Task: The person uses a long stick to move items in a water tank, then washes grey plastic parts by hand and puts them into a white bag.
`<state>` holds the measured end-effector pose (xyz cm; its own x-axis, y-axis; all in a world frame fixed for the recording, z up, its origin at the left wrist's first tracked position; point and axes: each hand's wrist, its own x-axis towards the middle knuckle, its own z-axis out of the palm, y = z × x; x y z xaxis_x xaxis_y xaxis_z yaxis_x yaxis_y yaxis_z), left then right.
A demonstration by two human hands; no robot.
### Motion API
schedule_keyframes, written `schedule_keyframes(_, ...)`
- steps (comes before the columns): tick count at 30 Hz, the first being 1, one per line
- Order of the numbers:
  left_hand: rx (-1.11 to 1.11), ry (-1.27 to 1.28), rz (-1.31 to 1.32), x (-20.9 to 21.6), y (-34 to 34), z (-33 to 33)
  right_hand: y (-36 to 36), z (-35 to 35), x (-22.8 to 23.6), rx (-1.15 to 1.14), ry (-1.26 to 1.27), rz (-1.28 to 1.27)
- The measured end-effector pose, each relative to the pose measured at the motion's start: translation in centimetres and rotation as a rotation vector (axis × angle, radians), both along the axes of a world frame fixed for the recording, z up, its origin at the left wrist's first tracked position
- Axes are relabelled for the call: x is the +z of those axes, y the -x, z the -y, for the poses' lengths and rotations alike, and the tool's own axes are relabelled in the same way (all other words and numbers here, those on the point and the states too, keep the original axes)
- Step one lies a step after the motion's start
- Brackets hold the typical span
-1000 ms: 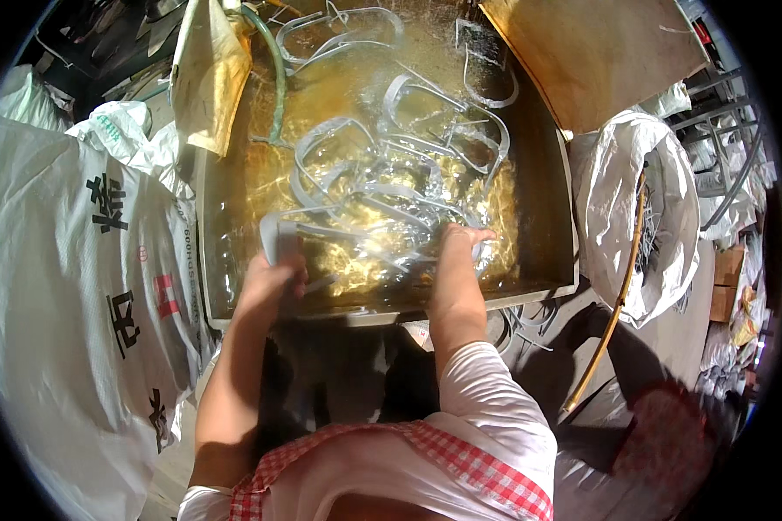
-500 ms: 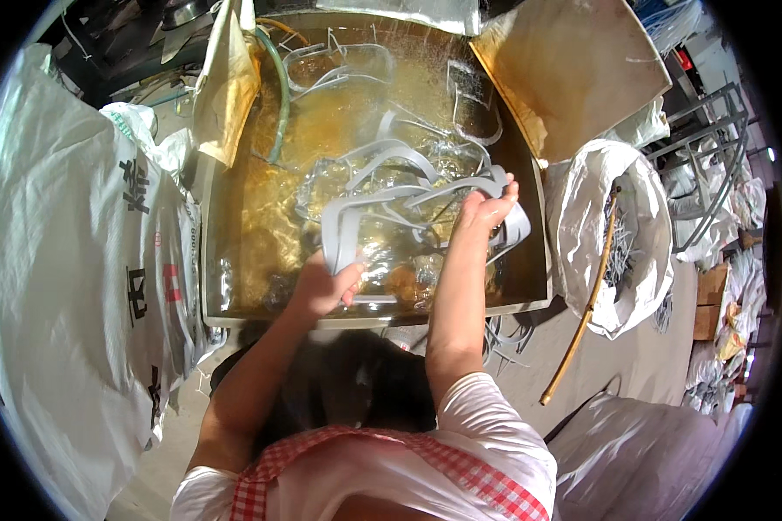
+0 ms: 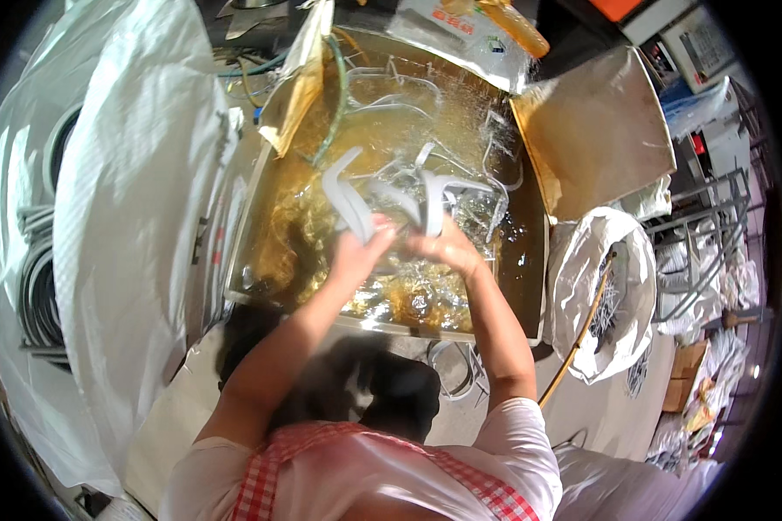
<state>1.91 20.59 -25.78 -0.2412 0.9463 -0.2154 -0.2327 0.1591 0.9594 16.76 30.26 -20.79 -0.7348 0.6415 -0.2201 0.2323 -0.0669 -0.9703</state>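
Note:
Both hands are over a metal tank [image 3: 250,221] of yellowish, rippling water. My left hand [image 3: 359,256] is closed around the lower end of a grey, flat, bent strip [image 3: 346,198] that rises out of the water. Close beside it, my right hand [image 3: 450,246] grips another upright grey piece [image 3: 434,204]; whether the two pieces join is hidden, and the fingers are partly blurred. More bent grey strips [image 3: 397,76] lie in the water toward the back of the tank. A thin grey frame [image 3: 500,204] shows just beyond my right hand.
A green hose [image 3: 340,104] hangs into the tank at the back left. Stained boards [image 3: 599,130] stand at its back corners. Large white sacks [image 3: 130,174] fill the left side. On the right, a white bag [image 3: 569,252] holds grey scraps and a long yellowish stick [image 3: 589,321].
My hands have come closer together, and the grey strip stretched between them now stands up in separate raised parts. The whole view has turned and shifted, showing more of the left sacks.

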Motion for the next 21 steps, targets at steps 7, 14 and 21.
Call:
schedule_keyframes(7, 0.101, -0.042, 0.622, -0.7, -0.2, 0.6, 2.7, 3.8, 2.0, 0.356, -0.511, 0.479)
schedule_keyframes(14, 0.027, 0.062, 0.832, 1.0, 1.9, 0.7, 2.5, 5.1, 1.7, 0.195, -0.582, 0.374)
schedule_keyframes(21, -0.082, -0.189, 0.611, 1.7, 0.8, 1.4, 2.6, 6.5, 2.5, 0.209, -1.089, 0.84)
